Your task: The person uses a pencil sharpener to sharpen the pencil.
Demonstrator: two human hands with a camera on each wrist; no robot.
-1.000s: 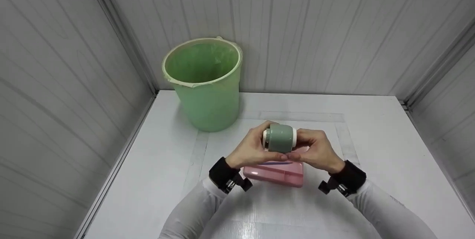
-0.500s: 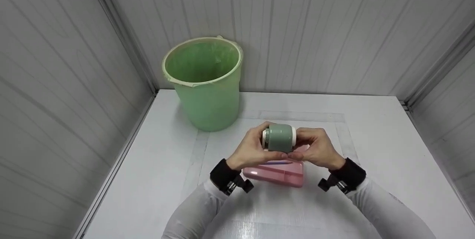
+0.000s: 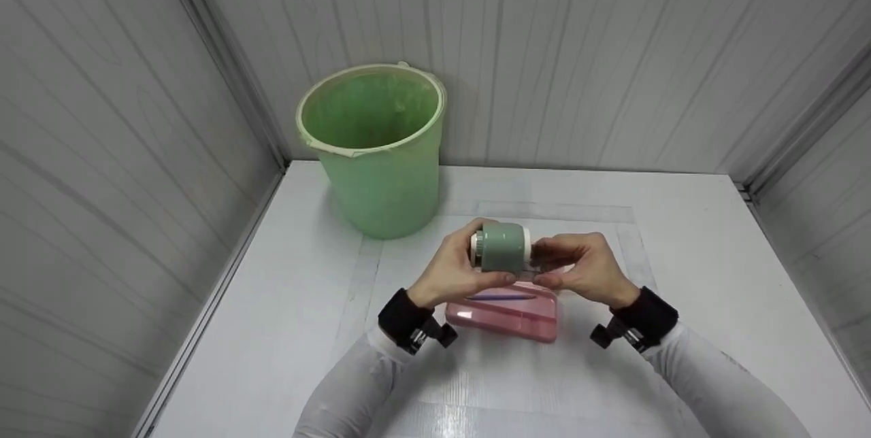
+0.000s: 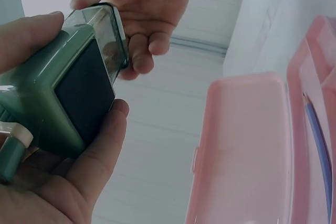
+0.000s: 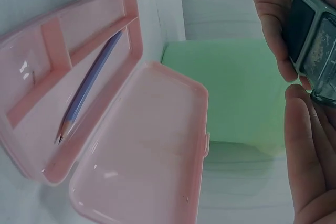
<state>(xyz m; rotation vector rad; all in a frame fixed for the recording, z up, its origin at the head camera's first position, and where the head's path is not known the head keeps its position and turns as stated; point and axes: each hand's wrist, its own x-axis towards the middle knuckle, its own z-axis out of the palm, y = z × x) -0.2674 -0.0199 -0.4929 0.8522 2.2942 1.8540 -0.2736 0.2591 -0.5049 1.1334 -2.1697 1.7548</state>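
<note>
My left hand [image 3: 452,271] grips a green desktop pencil sharpener [image 3: 502,247], which lies on its side above the table. Its small crank handle [image 4: 13,148] shows at the lower left of the left wrist view, beside my palm. With thumb and fingers my right hand [image 3: 585,271] holds the clear shavings drawer [image 4: 111,40], which sticks partway out of the sharpener's body. Bits of shavings show through the drawer's wall. Below both hands lies an opened pink pencil case [image 3: 503,326], with a blue-purple pencil [image 5: 92,82] in its long compartment.
At the back left of the white table [image 3: 286,329] stands a tall green bucket [image 3: 384,193], its mouth upward. Grey panel walls [image 3: 578,64] enclose the back and both sides. The case's lid [image 5: 147,145] lies folded back toward the bucket.
The sharpener and my left hand have shifted slightly left, my right hand slightly right. A gap has opened between them, with the clear drawer now showing out of the body.
</note>
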